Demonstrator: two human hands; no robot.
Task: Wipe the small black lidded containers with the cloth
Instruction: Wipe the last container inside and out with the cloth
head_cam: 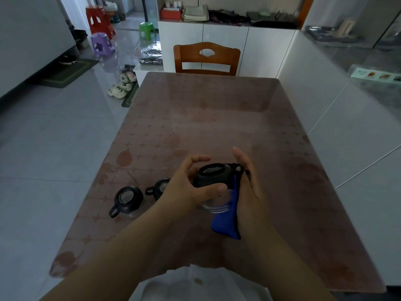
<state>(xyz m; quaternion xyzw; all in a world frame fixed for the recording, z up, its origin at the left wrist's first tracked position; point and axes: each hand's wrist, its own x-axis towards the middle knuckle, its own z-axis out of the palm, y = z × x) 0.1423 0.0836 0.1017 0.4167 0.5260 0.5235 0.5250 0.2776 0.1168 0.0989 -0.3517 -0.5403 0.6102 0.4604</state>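
Left hand grasps one small jar by its black lid, thumb across the near edge, fingers curled over the far side. Jar is lifted clear of the counter, tilted toward the camera; its clear lower body shows below the lid. Right hand presses a blue cloth against the jar's right side, palm flat, fingers extended rather than clenched. Loose tail of the cloth hangs below the jar.

Two more jars wait on the counter: one at the left with its loop handle facing the near edge, one just beside the left wrist, partly hidden.

Risks, judged from this pose:
- Grip is on the lid only. If the lid is not fully seated, wiping pressure could separate it from the body.
- Flat right palm holds the cloth by pressure alone; it may slip off.
- Left wrist sits close to the partly hidden jar; a turn of the arm could knock it.
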